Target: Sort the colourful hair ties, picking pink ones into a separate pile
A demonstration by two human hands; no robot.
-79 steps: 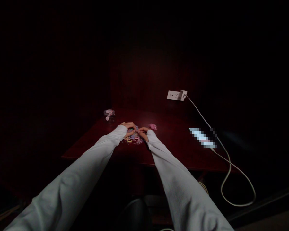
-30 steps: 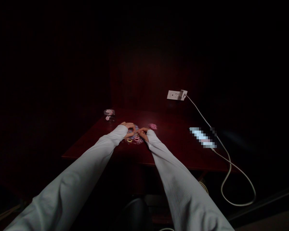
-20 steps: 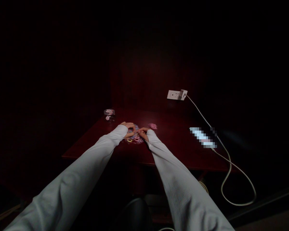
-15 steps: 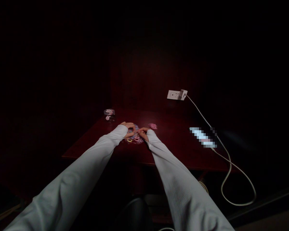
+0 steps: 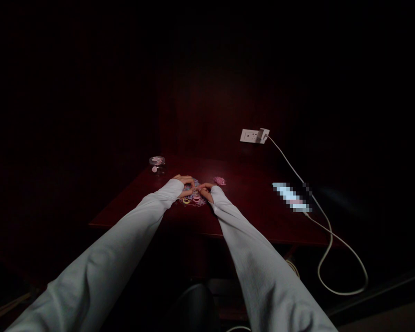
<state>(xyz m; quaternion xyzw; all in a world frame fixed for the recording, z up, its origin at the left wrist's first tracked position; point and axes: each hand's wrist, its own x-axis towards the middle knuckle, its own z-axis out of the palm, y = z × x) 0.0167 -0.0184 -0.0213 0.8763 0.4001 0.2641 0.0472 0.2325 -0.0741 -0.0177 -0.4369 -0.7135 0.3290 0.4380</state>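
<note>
My left hand (image 5: pixel 185 184) and my right hand (image 5: pixel 205 191) meet over a pile of small hair ties (image 5: pixel 201 202) in mixed colours on the dark red table. Both are closed, thumb and fingers pinched close together at the middle of the pile. What lies between the fingertips is too small to make out. A yellow hair tie (image 5: pixel 186 201) and a pink hair tie (image 5: pixel 197 199) show at the pile's near side. Just beyond my right hand lies a small pink bunch (image 5: pixel 219 180), apart from the pile.
A clear round container (image 5: pixel 157 164) with pink patches stands at the table's back left. To the right lies a blurred, bright phone-like device (image 5: pixel 290 197). Its white cable (image 5: pixel 327 221) hangs over the table edge and runs up to a wall socket (image 5: pixel 251 136).
</note>
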